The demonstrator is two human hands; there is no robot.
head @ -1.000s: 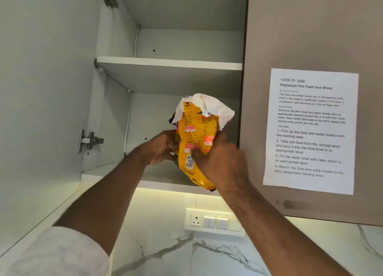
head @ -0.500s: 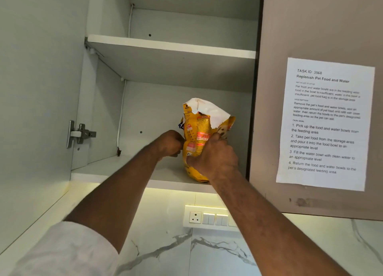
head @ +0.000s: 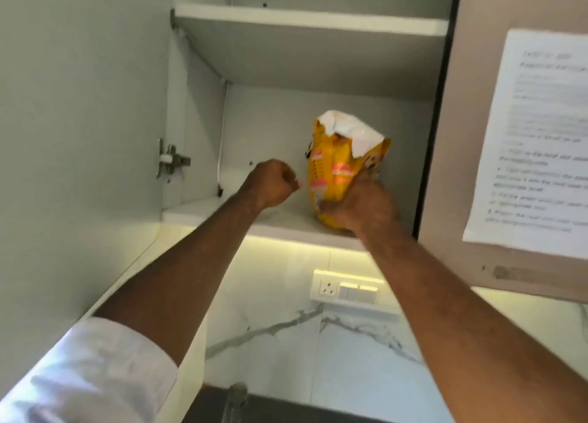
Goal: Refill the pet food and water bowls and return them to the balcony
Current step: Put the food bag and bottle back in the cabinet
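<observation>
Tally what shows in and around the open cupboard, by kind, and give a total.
Pet food bags: 1, yellow bag, held by the right hand
Hands: 2, the left hand fisted beside the bag
Shelves: 2, lower shelf, upper shelf
Door hinges: 1
Printed sheets: 1
Socket panels: 1
Total: 8

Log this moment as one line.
stage: stowing food bag | bag: upright on lower shelf | right hand: grips bag | left hand: fisted, off bag | cabinet: open
</observation>
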